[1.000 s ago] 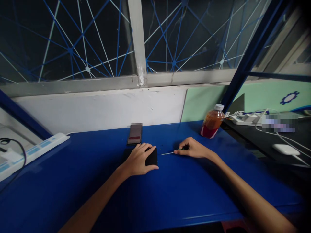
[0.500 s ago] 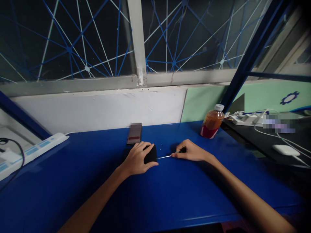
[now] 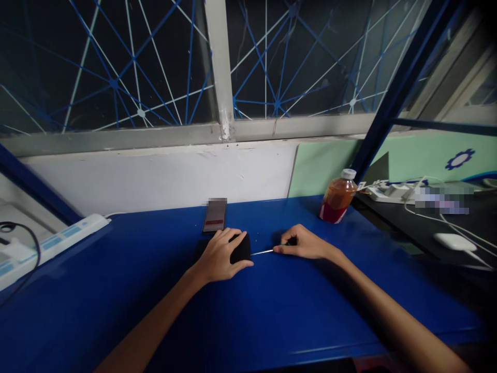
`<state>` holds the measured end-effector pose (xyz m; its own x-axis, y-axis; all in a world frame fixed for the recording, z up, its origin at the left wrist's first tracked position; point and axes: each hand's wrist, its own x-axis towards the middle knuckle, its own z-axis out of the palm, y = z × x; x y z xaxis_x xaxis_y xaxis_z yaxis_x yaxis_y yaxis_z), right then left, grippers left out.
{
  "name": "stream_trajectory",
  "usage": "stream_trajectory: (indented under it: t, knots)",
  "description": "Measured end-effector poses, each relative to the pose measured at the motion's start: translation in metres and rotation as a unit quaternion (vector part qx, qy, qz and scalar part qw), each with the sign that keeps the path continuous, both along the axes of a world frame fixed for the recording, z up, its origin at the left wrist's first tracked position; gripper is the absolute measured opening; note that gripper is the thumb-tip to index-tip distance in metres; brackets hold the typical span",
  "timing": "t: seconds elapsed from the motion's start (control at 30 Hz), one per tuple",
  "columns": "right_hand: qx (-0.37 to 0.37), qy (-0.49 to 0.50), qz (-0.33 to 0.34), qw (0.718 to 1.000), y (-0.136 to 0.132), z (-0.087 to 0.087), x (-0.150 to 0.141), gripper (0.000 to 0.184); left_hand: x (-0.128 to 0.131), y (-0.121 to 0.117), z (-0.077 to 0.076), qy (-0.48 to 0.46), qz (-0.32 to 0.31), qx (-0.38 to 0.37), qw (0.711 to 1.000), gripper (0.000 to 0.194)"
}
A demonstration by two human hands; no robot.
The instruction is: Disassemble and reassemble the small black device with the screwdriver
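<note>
My left hand [image 3: 220, 256] rests over a black box-shaped object [image 3: 241, 251] on the blue table, with thumb and fingers spread around its sides and gripping it. Most of that object is hidden by the hand and in shadow. In my right hand [image 3: 303, 242] a screwdriver [image 3: 262, 252] is pinched between thumb and fingers. Its thin metal shaft points left and its tip meets the right side of the black object. Only a greenish bit of the handle shows between the fingers. Tiny bits [image 3: 257, 240] lie on the table between the hands.
A phone [image 3: 215, 216] lies just behind my left hand. A bottle of orange-brown drink [image 3: 338, 198] stands at the back right. White power strips [image 3: 58, 248] are at the left, with another among cables on the black table [image 3: 419, 233] at right. A wall and windows close off the back.
Both hands keep nearly the same place and grip. The greenish handle shows slightly more in my right hand. The whole view has shifted a little.
</note>
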<state>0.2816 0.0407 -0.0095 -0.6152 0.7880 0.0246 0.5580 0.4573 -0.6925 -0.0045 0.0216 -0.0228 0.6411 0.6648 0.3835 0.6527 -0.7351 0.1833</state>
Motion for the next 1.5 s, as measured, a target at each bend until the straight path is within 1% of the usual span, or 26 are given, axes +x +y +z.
stream_trajectory:
  t: [0.13, 0.27, 0.43, 0.5, 0.6, 0.67, 0.77, 0.9, 1.0, 1.1, 1.3, 1.5]
  knots:
    - [0.017, -0.004, -0.011, 1.0, -0.002, 0.003, 0.0, 0.044, 0.0, 0.0, 0.002, -0.006, 0.007, 0.004, 1.0, 0.067]
    - [0.029, -0.011, 0.0, 1.0, -0.005, 0.009, 0.001, 0.042, -0.001, 0.0, 0.004, -0.012, 0.016, 0.01, 1.0, 0.067]
    - [0.046, -0.005, -0.012, 0.999, -0.004, 0.014, 0.005, 0.035, -0.002, 0.001, 0.001, -0.013, 0.013, 0.02, 1.0, 0.067]
    - [0.036, 0.006, -0.016, 0.999, -0.004, 0.013, 0.005, 0.036, -0.001, 0.0, 0.0, -0.01, 0.012, 0.017, 1.0, 0.068]
    - [0.0, 0.018, -0.015, 1.0, -0.004, 0.01, 0.004, 0.038, 0.0, 0.0, 0.0, -0.007, 0.015, 0.012, 1.0, 0.068]
    - [-0.024, 0.02, -0.008, 0.999, -0.005, 0.008, 0.002, 0.039, 0.0, -0.001, 0.001, -0.005, 0.019, 0.01, 1.0, 0.068]
    - [-0.035, 0.02, 0.005, 0.999, -0.006, 0.007, -0.001, 0.037, 0.0, -0.001, 0.002, 0.001, 0.016, 0.013, 1.0, 0.067]
    - [-0.02, 0.023, -0.002, 1.0, -0.005, 0.008, 0.001, 0.037, 0.0, -0.001, 0.001, 0.004, 0.012, 0.018, 1.0, 0.067]
    - [0.002, -0.01, -0.002, 1.0, -0.004, 0.009, 0.003, 0.037, 0.0, -0.001, -0.001, 0.008, 0.013, 0.019, 1.0, 0.067]
    - [0.004, -0.045, 0.003, 0.999, -0.002, 0.008, 0.004, 0.04, 0.0, -0.001, -0.002, 0.02, 0.016, 0.016, 1.0, 0.068]
    - [-0.014, -0.025, 0.0, 1.0, -0.005, 0.006, -0.001, 0.038, -0.002, 0.001, -0.003, 0.018, 0.024, 0.02, 0.999, 0.066]
    - [-0.011, -0.003, 0.004, 1.0, -0.007, 0.009, -0.002, 0.039, -0.002, 0.0, -0.002, 0.023, 0.023, 0.013, 0.999, 0.067]
